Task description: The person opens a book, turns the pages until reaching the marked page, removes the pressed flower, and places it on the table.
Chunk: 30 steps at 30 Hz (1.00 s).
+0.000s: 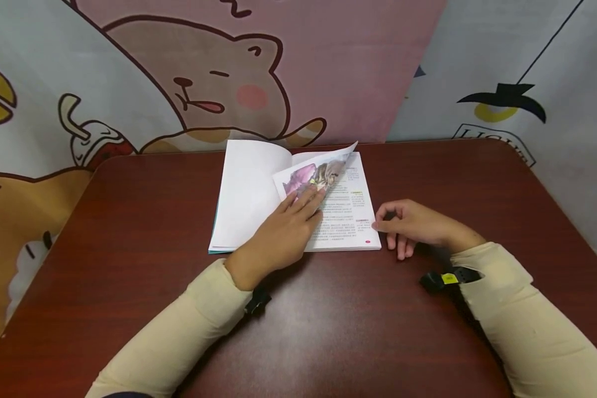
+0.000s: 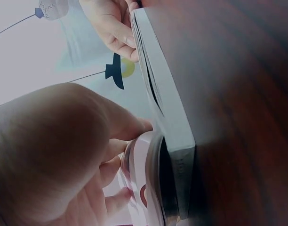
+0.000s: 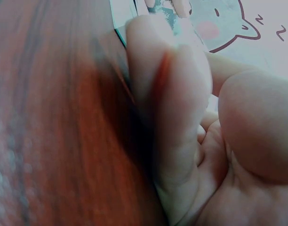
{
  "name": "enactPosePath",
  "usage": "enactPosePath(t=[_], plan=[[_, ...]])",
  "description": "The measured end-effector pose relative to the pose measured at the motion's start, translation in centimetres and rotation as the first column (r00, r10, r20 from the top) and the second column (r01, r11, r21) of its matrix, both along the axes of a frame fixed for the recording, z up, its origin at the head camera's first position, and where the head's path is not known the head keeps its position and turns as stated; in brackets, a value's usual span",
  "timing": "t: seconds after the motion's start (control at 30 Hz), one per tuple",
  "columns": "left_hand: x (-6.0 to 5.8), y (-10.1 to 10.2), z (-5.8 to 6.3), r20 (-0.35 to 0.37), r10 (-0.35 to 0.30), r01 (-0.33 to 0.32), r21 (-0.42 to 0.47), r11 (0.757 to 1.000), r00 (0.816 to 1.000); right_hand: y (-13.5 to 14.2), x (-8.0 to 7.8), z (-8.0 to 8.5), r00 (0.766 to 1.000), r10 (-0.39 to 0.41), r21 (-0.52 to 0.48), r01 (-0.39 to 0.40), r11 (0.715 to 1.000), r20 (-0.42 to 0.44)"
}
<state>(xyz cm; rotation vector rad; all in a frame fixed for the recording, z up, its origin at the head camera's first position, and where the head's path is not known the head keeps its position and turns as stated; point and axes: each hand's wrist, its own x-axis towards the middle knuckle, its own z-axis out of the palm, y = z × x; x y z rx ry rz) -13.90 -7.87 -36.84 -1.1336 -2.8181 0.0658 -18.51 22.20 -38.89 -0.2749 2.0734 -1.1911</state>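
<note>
An open book lies on the table, its left page blank white and its right page printed with text. One leaf with a pink and grey picture is lifted and slanted across the middle, its top right corner curling up. My left hand rests on this leaf with fingers extended; in the left wrist view the palm is over the book's thick edge. At the right edge of the book, my right hand pinches the page edge between thumb and curled fingers. The right wrist view shows those fingers close up and blurred.
The dark red-brown table extends around the book. Behind it hangs a cartoon-printed cloth reaching down to the table's back edge. A black band with a yellow label is on the right wrist.
</note>
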Motion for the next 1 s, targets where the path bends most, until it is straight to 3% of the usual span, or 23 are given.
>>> enactPosePath(t=[0.57,0.83,1.0], plan=[[0.02,-0.29,0.00,-0.075,0.062,-0.062,0.009,0.998,0.995,0.06,-0.21,0.11,1.000,0.006,0.014,-0.006,1.000,-0.006],[0.08,-0.48,-0.14,-0.166,0.149,-0.146,0.032,0.989,0.975,0.07,-0.22,0.05,1.000,0.004,0.009,-0.004,1.000,0.001],[0.17,-0.54,-0.10,-0.153,0.206,-0.208,0.002,0.978,0.967,0.02,-0.16,0.03,1.000,0.000,0.011,-0.001,1.000,0.002]])
